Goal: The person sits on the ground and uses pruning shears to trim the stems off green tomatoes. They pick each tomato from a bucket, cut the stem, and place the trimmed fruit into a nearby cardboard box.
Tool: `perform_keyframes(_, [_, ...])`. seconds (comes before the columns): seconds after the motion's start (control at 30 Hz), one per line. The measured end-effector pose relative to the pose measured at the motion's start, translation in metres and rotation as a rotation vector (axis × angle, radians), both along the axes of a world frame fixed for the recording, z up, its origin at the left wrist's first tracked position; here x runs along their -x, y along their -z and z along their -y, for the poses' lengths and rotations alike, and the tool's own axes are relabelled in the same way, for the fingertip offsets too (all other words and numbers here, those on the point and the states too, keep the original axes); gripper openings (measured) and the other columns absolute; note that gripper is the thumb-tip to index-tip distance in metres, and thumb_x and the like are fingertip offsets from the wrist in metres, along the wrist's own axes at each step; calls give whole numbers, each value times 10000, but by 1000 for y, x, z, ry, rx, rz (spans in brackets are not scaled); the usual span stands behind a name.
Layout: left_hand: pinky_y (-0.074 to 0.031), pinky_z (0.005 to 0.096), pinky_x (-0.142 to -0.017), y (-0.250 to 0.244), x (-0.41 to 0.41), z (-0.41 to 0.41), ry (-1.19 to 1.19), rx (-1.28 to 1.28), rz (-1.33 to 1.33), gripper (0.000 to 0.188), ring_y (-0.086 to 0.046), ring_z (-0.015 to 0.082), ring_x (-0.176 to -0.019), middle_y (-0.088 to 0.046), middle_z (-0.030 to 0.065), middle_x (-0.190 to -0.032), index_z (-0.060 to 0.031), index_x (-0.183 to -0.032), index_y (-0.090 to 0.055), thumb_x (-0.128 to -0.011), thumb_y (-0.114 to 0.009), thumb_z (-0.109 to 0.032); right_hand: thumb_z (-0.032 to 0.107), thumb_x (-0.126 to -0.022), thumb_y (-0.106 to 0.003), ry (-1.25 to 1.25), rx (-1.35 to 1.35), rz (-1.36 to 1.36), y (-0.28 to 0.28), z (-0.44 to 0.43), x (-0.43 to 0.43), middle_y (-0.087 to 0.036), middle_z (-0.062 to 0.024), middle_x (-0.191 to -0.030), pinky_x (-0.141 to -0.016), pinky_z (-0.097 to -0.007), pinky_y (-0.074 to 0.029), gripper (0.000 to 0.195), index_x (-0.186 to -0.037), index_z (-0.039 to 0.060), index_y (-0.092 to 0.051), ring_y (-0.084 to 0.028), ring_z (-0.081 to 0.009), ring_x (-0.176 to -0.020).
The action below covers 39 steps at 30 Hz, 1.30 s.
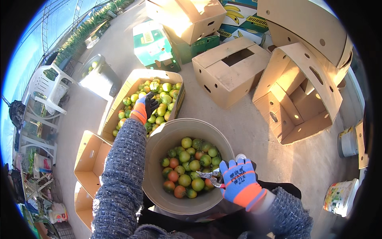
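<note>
My right hand [240,182], in a blue and orange work glove, grips pruning shears [213,176] with a red handle. Their parted blades hang over the near right part of a round grey bucket [222,140]. Green and reddening tomatoes [185,167] cover the bucket's bottom. My left hand [147,104], gloved with a black palm, reaches over a cardboard box [112,119] beyond the bucket. Fingers loosely spread, it shows nothing in its palm. Mostly green tomatoes [165,98] fill that box, some partly orange; the hand is just above them, and whether it touches any is unclear.
Cardboard boxes [229,68] stand beyond on the concrete floor, one open box [298,98] lying on its side at right. More open cartons [91,158] sit left of my arm. A grey bin [101,77], a white plastic chair [50,80] and a printed pail [340,197] stand farther out.
</note>
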<state>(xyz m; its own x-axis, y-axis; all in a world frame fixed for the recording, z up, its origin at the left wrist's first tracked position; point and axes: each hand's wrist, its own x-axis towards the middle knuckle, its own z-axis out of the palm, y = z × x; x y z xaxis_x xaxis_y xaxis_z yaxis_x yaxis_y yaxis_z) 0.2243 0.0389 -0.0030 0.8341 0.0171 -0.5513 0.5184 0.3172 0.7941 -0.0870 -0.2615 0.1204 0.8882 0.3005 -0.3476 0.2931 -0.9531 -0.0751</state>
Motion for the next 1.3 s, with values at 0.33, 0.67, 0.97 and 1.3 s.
perform_keyframes(0.33, [-488,257,-801,-115,155,25,469,-387,716,419,-587,137,-931,-592,85,-1144,-97,-1311,-495,-920,-567,-229,317,-686,-680,149,-162,373,-8,25,-18,-585,-110,-935,-793,-396,-394,524,-1112,63,-513,-568,-264,-882])
perform_keyframes(0.67, [-439,410,-928,23,247,109,1519,-1474,595,759,-532,372,-1104,-496,210,-1260,-93,-1365,-392,-731,-714,-359,298,-682,-672,206,-75,320,-8,14,-24,-587,-111,-986,-816,-411,-407,492,-1099,93,-511,-566,-284,-937])
perform_keyframes(0.97, [-490,367,-856,23,234,92,1000,-357,-58,691,-566,269,-1100,-560,139,-1230,-57,-1337,-417,-753,-714,-277,306,-668,-687,176,-137,328,-4,24,-16,-580,-113,-979,-817,-402,-397,522,-1103,82,-507,-559,-280,-927])
perform_keyframes(1.3, [-517,272,-830,-71,294,61,352,752,58,513,-550,185,-1072,-507,92,-1216,-78,-1360,-386,-942,-501,-352,359,-656,-680,-20,-282,397,-3,0,3,-548,-108,-978,-819,-395,-378,667,-1209,39,-492,-518,-263,-906])
